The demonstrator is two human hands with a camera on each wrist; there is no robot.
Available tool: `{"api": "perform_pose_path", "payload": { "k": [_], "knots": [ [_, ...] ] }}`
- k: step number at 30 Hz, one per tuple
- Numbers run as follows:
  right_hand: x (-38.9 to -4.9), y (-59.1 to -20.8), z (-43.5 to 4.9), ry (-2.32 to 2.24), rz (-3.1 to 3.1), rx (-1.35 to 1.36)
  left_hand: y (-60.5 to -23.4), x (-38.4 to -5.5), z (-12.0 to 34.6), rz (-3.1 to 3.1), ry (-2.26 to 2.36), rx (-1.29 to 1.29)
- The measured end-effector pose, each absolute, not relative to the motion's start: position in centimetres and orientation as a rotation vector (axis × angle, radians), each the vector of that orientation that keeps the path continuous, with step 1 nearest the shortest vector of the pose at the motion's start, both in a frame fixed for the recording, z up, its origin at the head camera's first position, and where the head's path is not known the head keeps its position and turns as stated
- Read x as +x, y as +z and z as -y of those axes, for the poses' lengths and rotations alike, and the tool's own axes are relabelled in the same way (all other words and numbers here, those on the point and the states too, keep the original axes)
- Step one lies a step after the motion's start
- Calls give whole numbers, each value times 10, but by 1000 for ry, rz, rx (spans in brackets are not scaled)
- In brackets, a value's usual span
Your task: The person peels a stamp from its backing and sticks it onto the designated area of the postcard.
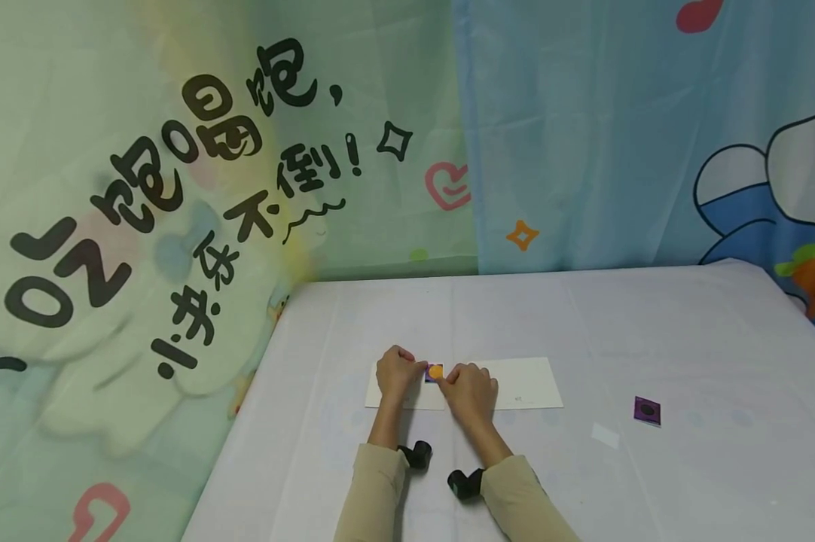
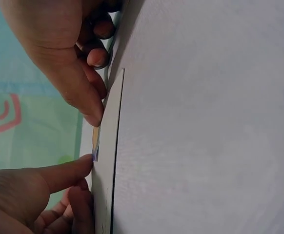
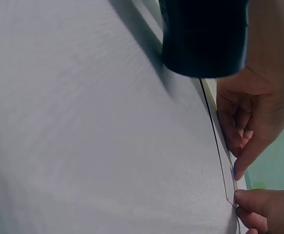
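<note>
A small purple square card (image 1: 429, 378) with an orange circle (image 1: 436, 372) lies on the pale board (image 1: 417, 400) between the two hands. My left hand (image 1: 395, 370) pinches the card at its left edge. At the card's lower right, my right hand (image 1: 471, 389) also pinches it, thumb tip by the orange circle. Seen edge-on in the left wrist view, the card (image 2: 95, 157) shows as a thin sliver between the thumbs. The other fingers of both hands are curled under. My right hand covers part of the pale surface.
Another pale board section (image 1: 526, 384) extends to the right; whether it joins the first is hidden. A purple square with a dark oval (image 1: 648, 411) and a small whitish slip (image 1: 605, 435) lie farther right on the white tablecloth (image 1: 706, 339). Printed curtains (image 1: 584, 135) stand behind.
</note>
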State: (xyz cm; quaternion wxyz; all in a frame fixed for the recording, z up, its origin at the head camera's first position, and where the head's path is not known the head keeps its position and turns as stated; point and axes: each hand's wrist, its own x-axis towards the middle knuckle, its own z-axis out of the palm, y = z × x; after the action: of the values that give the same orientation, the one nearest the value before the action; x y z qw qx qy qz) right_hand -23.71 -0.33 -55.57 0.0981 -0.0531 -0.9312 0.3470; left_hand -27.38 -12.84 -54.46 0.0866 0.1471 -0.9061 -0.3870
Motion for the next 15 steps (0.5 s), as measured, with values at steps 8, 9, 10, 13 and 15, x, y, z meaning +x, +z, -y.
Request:
{"api": "perform_pose_path", "payload": {
  "k": [8,9,10,13,15],
  "knots": [
    [-237,-555,2,989,2742,-131,-541,-275,128,2690,-1189,476],
    [-238,-555,3,968,2747,-130,-542,-275,128,2680,-1208,463],
    [-238,-556,3,947,2750,-121,-543,-275,130,2657,-1248,448],
    [-237,-557,3,871,2767,-89,-547,-271,135,2547,-1367,385],
    [-236,-557,2,836,2759,-73,-547,-266,139,2453,-1426,333]
  ]
}}
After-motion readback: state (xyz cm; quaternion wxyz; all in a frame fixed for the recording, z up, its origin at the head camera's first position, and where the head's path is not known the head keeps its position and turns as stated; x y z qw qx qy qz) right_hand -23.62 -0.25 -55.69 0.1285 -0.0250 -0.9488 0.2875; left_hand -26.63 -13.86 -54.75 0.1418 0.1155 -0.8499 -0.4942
